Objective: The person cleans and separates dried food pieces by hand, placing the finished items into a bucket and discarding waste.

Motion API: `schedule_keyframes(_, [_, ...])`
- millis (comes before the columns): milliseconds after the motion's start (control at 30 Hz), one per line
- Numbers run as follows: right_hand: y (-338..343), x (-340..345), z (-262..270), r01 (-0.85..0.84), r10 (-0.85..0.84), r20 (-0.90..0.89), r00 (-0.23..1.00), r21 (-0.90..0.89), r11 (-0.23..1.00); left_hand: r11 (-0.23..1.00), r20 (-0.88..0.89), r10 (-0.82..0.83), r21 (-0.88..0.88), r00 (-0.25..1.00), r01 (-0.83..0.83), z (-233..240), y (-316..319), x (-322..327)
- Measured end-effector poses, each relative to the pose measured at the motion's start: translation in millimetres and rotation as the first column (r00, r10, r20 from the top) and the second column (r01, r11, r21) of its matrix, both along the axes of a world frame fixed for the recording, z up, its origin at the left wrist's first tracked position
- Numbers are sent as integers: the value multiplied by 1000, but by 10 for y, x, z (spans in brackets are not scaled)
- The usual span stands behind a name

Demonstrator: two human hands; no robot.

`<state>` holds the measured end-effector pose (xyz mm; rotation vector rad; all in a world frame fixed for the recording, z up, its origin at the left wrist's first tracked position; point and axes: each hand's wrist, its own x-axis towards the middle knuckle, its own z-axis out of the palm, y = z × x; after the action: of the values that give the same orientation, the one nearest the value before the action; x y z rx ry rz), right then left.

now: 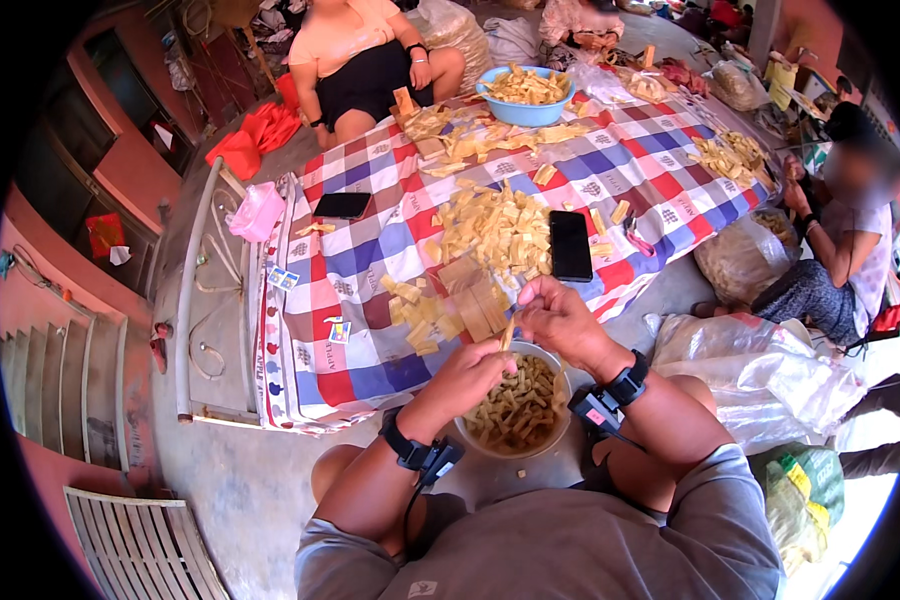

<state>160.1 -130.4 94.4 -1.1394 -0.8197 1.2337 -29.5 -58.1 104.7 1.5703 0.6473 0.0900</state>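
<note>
My left hand (474,381) pinches the lower end of a pale yellow strip (508,334) of thin, flexible material. At the strip's upper end are the bent fingers of my right hand (559,321). Both hands hover over the near rim of the table, above a white bowl (568,420) between my knees. Short yellowish-brown folded pieces (517,420) fill much of that bowl. Just beyond my hands, wooden blocks (474,300) lie on the checked tablecloth (375,375). Around them spread loose flat yellow pieces (420,315) and a larger heap (495,225).
A black phone (571,246) lies right of the heap, near pink-handled scissors (637,238). Another phone (343,205) and a pink container (256,211) are at left. Farther off stands a blue basin (529,112) of strips. Co-workers (847,225) sit around; plastic sacks (750,367) crowd my right.
</note>
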Motion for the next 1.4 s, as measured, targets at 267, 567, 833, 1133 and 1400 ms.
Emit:
schedule_keyframes(267, [35, -100, -173, -88, 88, 115, 989, -8, 996, 948, 229, 128, -314, 965, -51, 124, -59, -97])
schedule_keyframes(567, [-69, -189, 119, -217, 139, -318, 938, -225, 950, 992, 325, 106, 34, 940, -124, 30, -20, -80])
schedule_keyframes(833, [-102, -138, 151, -359, 245, -519, 819, -130, 924, 793, 455, -19, 549, 890, -264, 35, -95, -7])
schedule_keyframes(1133, [-91, -92, -163, -696, 515, -549, 658, -182, 694, 726, 481, -139, 644, 865, -242, 44, -120, 52])
schedule_keyframes(1400, [-62, -278, -207, -103, 97, 44, 994, 139, 985, 566, 410, -59, 765, 910, -308, 16, -96, 1])
